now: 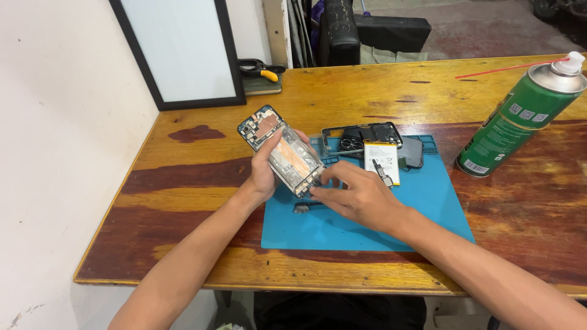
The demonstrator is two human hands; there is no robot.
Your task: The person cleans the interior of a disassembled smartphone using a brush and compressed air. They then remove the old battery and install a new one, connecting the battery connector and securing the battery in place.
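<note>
My left hand (264, 172) grips an opened phone body (280, 150), tilted, with its circuit board and bare metal frame showing. At the phone's lower end my right hand (358, 195) rests, fingertips pinched against that edge; whether a small part sits between them is hidden. Both hands hover over a blue work mat (428, 201). On the mat lie a white battery (382, 160) with a small flex part on it, a black phone back frame (361, 135), a dark cover piece (413, 153) and a small dark part (301, 208) under my right hand.
A green spray can (520, 116) with a red straw stands at the right on the wooden table (202, 177). A black-framed white panel (177, 49) leans on the wall at back left, with yellow-handled pliers (263, 70) beside it. A black seat (367, 30) is behind the table.
</note>
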